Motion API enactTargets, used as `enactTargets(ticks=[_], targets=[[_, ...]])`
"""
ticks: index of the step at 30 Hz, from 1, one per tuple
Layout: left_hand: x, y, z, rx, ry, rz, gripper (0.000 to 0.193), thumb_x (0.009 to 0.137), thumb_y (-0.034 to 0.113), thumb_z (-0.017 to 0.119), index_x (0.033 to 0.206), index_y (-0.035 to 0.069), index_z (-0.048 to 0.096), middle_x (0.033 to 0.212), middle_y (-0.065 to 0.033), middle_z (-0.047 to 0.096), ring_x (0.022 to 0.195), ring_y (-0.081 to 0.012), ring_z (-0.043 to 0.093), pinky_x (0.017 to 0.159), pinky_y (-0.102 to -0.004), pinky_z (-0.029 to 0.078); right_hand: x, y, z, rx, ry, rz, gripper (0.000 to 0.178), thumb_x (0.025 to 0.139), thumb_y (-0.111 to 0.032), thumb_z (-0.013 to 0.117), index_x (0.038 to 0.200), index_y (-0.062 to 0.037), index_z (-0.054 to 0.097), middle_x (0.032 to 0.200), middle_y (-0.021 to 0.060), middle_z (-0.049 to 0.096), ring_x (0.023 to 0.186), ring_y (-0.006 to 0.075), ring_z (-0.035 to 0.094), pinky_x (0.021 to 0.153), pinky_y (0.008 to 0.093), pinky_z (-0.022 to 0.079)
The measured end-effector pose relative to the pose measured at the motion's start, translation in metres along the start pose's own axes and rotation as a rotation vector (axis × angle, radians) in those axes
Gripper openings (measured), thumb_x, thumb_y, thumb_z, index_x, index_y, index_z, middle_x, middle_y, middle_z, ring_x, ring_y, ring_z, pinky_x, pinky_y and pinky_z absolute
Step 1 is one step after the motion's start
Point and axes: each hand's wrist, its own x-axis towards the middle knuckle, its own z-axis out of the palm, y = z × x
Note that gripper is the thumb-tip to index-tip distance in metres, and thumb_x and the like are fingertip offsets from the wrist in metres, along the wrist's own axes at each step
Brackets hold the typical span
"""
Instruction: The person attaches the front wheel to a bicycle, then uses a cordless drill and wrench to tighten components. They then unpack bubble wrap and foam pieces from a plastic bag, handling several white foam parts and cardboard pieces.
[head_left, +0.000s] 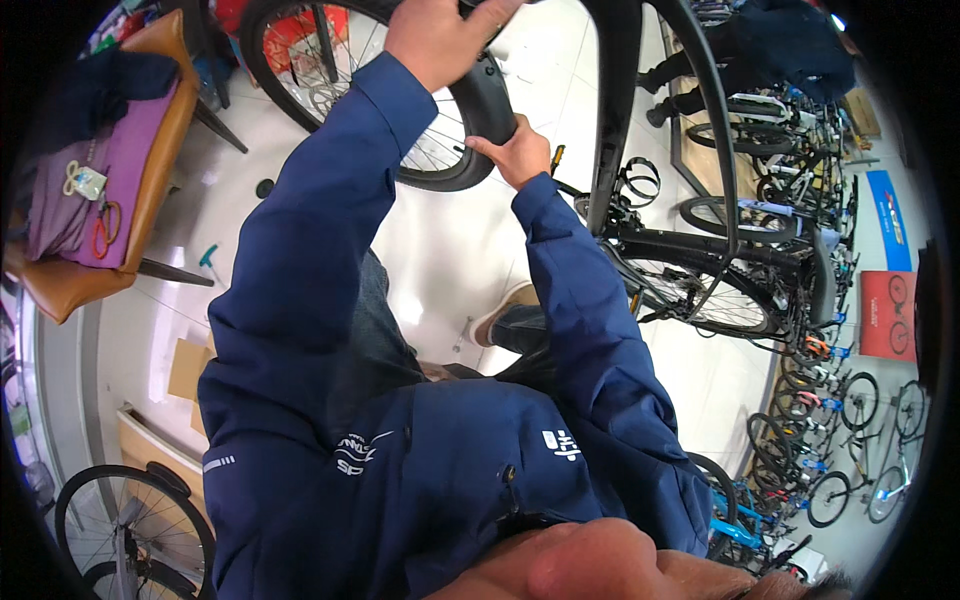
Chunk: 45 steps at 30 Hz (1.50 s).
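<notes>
A black bicycle tyre [487, 108] is in front of me at the top of the head view, around a spoked wheel. My left hand [438, 45] grips it from above, partly cut off by the frame edge. Lower on the same tyre, my right hand [518, 155] is closed on its right side, with the thumb pressed against its edge and the other fingers mostly hidden behind it. Just right of my hands stands a black bicycle frame [612, 110], tilted in the view, with a saddle [822, 280] and a rear wheel [700, 290].
To the left is a tan chair [155, 170] with purple cloth and orange-handled scissors [105, 228]. A green-handled tool [208, 257] lies on the floor near a cardboard box [187, 370]. Another wheel [135, 530] stands lower left. Rows of bicycles and a person [775, 50] are at right.
</notes>
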Motion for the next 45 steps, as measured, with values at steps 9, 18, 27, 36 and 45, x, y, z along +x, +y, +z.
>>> enactTargets(ticks=[9,18,27,36,45], targets=[[0.032,-0.033,-0.022,0.075,-0.130,0.013,0.043,0.098,0.038,0.073,0.116,0.000,0.065,0.098,-0.0183,0.074,0.091,-0.0282,0.073,0.082,-0.0386,0.055,0.000,-0.015,0.026,0.168,0.126,-0.033,0.080,0.079,-0.053,0.086,0.128,0.0041,0.060,0.102,0.0247,0.075,0.096,0.0400,0.074,0.085,0.0436,0.058],[0.045,-0.036,-0.037,-0.003,-0.286,-0.092,0.045,0.100,0.035,0.073,0.123,-0.001,0.062,0.083,-0.0039,0.070,0.069,-0.0088,0.062,0.061,-0.0271,0.052,-0.021,0.012,0.030,0.169,0.167,-0.087,0.066,0.082,-0.046,0.084,0.125,-0.0018,0.060,0.110,0.0221,0.072,0.097,0.0405,0.071,0.083,0.0468,0.057],[0.061,-0.032,-0.034,-0.050,-0.323,-0.218,0.036,0.101,0.028,0.072,0.121,0.000,0.062,0.081,-0.0023,0.066,0.073,-0.0085,0.060,0.069,-0.0264,0.050,-0.029,0.033,0.013,0.055,-0.048,0.012,0.068,0.076,-0.052,0.087,0.114,-0.0038,0.059,0.092,0.0211,0.075,0.089,0.0406,0.074,0.079,0.0483,0.058],[0.067,-0.035,-0.036,-0.089,-0.380,-0.205,0.030,0.105,0.025,0.067,0.118,-0.001,0.062,0.085,-0.0032,0.065,0.079,-0.0111,0.060,0.076,-0.0271,0.049,-0.031,0.096,-0.016,0.328,-0.164,-0.077,0.107,0.076,-0.065,0.084,0.150,0.0022,0.046,0.136,0.0295,0.063,0.123,0.0419,0.064,0.105,0.0433,0.052],[0.070,-0.042,-0.041,-0.145,-0.356,-0.221,0.032,0.104,0.025,0.068,0.121,-0.001,0.063,0.084,-0.0024,0.066,0.078,-0.0106,0.060,0.076,-0.0268,0.050,-0.017,0.022,0.030,0.478,-0.008,-0.180,0.079,0.089,-0.045,0.080,0.147,0.0006,0.051,0.135,0.0279,0.062,0.120,0.0400,0.065,0.101,0.0431,0.052]])
